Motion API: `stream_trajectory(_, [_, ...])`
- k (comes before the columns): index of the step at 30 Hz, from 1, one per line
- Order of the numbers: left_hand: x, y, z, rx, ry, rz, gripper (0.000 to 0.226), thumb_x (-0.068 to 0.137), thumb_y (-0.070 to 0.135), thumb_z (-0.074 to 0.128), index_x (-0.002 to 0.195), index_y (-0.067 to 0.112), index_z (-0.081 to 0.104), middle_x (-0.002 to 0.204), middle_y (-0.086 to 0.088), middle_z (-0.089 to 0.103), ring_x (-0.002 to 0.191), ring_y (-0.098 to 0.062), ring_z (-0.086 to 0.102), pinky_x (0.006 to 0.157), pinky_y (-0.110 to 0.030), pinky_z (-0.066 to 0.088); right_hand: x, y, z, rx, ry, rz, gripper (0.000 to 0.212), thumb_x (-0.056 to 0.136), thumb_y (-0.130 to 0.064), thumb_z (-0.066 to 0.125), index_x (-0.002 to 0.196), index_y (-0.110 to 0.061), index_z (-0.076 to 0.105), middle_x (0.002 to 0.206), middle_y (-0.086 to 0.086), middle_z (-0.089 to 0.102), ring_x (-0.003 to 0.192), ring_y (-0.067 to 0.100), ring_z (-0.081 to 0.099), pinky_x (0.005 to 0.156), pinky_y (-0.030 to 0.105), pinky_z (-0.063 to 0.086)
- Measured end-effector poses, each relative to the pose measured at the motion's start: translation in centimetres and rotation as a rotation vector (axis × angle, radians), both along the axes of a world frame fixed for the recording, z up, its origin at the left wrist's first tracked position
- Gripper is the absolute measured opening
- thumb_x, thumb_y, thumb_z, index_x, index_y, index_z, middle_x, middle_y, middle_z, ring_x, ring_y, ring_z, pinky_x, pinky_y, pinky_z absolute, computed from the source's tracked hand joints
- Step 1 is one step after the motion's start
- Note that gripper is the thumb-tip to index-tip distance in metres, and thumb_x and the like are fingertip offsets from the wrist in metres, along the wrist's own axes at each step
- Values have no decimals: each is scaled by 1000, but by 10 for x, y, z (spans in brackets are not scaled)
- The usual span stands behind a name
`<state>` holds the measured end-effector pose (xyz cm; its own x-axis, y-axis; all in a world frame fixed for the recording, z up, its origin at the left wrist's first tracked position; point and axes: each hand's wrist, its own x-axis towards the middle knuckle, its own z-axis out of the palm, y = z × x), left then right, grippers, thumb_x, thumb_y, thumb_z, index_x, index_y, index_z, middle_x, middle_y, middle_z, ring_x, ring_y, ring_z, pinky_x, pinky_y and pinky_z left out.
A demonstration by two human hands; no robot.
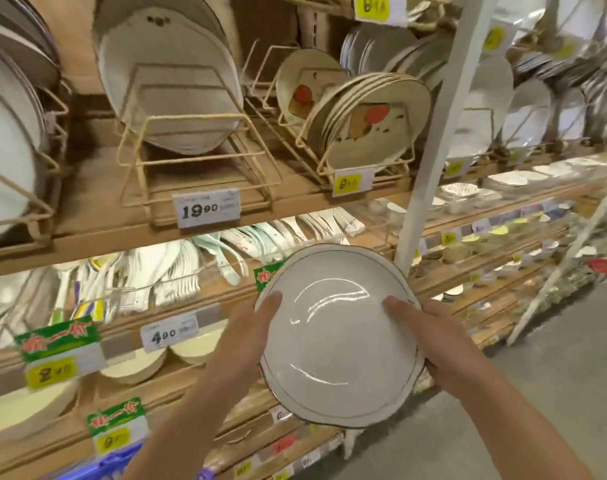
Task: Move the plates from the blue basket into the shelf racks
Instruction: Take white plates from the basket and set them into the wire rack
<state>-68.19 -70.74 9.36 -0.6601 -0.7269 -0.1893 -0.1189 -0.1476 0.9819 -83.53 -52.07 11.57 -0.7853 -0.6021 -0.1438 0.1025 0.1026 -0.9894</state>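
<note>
I hold a white plate [340, 336] with a thin dark rim line in front of the shelves, tilted toward me. My left hand [250, 327] grips its left edge, thumb on the inside. On the plate's right edge sits my right hand [430, 336], thumb over the rim. Above, a cream wire rack [191, 161] holds several large white plates [167, 71]. Beside it to the right another wire rack [364, 161] carries several plates with a red and brown print [364, 126]. A strip of the blue basket [97, 469] shows at the bottom edge, left of my left arm.
Wooden shelves [295, 199] carry price tags reading 19.90 [206, 209] and 4.00 [167, 336]. White spoons [177, 268] fill the middle shelf, bowls [135, 362] the lower one. A white upright post [430, 143] stands right of the racks. Grey floor [503, 410] lies to the right.
</note>
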Motion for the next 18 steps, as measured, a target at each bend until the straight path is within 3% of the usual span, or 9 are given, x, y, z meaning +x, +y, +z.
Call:
stream_trajectory(6, [19, -30, 42, -60, 144, 143, 22, 87, 43, 60, 101, 30, 71, 93, 6, 76, 84, -12, 73, 69, -31, 54, -13, -62, 39, -125, 57, 122, 20, 93, -27, 61, 91, -13, 74, 85, 8, 76, 75, 24, 74, 53, 29, 57])
stream_trajectory(9, [33, -31, 52, -49, 203, 201, 30, 73, 44, 65, 102, 37, 71, 98, 6, 76, 90, -14, 72, 73, -33, 54, -15, -86, 57, -167, 99, 176, 20, 93, -27, 60, 88, -13, 74, 83, 8, 76, 74, 27, 74, 55, 34, 59])
stream_trajectory(11, [39, -24, 45, -4, 209, 275, 49, 59, 44, 74, 106, 30, 70, 98, 5, 76, 93, -17, 72, 79, -38, 55, -14, -100, 64, -234, 102, 193, 20, 94, -26, 59, 89, -13, 73, 82, 9, 76, 72, 27, 74, 53, 34, 59])
stream_trajectory(14, [34, 0, 39, 61, 225, 264, 63, 36, 30, 82, 98, 23, 71, 90, 1, 77, 83, -22, 74, 69, -42, 59, -11, -121, 65, -367, 90, 147, 22, 94, -30, 58, 82, -26, 76, 80, 3, 76, 71, 23, 74, 55, 33, 58])
stream_trajectory(16, [24, 15, 43, 60, 239, 319, 75, 34, 23, 82, 106, 16, 65, 87, 4, 76, 84, -24, 73, 72, -47, 59, 1, -130, 57, -424, 60, 84, 18, 93, -36, 59, 84, -41, 74, 84, -4, 76, 79, 23, 74, 69, 39, 59])
stream_trajectory(18, [20, 16, 46, 5, 258, 507, 67, 51, 16, 88, 110, 17, 58, 84, 11, 76, 81, -20, 74, 70, -42, 60, 13, -137, 46, -434, 2, 112, 17, 93, -39, 60, 104, -33, 70, 97, -4, 75, 95, 24, 70, 90, 47, 52])
